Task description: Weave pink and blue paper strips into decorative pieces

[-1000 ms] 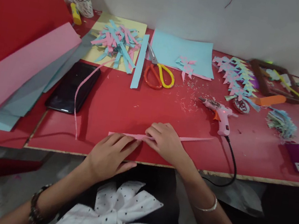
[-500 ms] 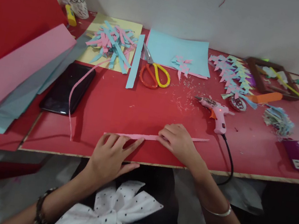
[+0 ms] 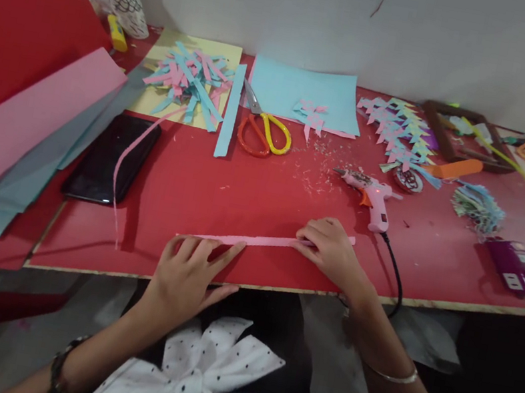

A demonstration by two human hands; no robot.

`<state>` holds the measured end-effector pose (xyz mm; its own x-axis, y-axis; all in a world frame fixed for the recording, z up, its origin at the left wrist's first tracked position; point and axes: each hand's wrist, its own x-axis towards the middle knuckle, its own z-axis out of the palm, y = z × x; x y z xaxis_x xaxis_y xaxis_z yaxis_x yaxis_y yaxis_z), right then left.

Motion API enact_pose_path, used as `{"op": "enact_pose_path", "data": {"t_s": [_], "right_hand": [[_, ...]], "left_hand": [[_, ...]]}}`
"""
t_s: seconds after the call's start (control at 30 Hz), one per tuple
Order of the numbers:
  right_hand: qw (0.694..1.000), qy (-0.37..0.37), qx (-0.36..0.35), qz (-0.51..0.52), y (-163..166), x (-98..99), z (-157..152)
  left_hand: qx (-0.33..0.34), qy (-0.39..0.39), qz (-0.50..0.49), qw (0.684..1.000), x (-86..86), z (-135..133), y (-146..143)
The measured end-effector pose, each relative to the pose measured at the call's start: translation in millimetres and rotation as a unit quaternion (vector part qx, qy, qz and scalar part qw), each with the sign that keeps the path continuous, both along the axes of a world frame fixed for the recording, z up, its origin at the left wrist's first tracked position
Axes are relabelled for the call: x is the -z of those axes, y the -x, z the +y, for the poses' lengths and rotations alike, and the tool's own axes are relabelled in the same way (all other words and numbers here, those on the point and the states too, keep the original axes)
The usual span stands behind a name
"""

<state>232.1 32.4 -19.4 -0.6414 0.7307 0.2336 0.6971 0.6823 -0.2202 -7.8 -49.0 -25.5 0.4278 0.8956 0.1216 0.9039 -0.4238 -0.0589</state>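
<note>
A narrow pink paper strip (image 3: 265, 241) lies lengthwise near the front edge of the red table. My left hand (image 3: 185, 271) rests over its left end, fingers stretched out and the index fingertip pressing on the paper. The thumb is spread away toward the table edge. Toward the other end, my right hand (image 3: 329, 249) has its fingers closed on the strip, and a short tip of paper sticks out to the right. The parts of the strip beneath both hands are hidden. Beyond my right hand lies a pink glue gun (image 3: 376, 200) with a lit red light.
Scissors (image 3: 263, 132) lie near a blue strip (image 3: 230, 109) and a heap of cut strips (image 3: 194, 79). On the left are a black phone (image 3: 111, 160), a thin curled pink strip (image 3: 119, 164) and stacked paper (image 3: 30, 128). A purple power socket (image 3: 516, 268) sits at right.
My right hand has slid to the right along the pink strip, so less of its tip sticks out. My left hand stays on the left end. The view has shifted slightly.
</note>
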Motion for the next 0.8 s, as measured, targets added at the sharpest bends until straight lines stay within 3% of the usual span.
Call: {"op": "enact_pose_path", "data": {"t_s": [0.37, 0.8], "right_hand": [[0.993, -0.028, 0.111, 0.003, -31.3, -0.1, -8.6], [0.975, -0.005, 0.213, 0.067, -57.2, 2.6, -15.1]], "left_hand": [[0.005, 0.000, -0.004, 1.000, -1.3, 0.8, 2.2], [0.006, 0.007, -0.043, 0.999, 1.6, 1.4, 5.3]]}}
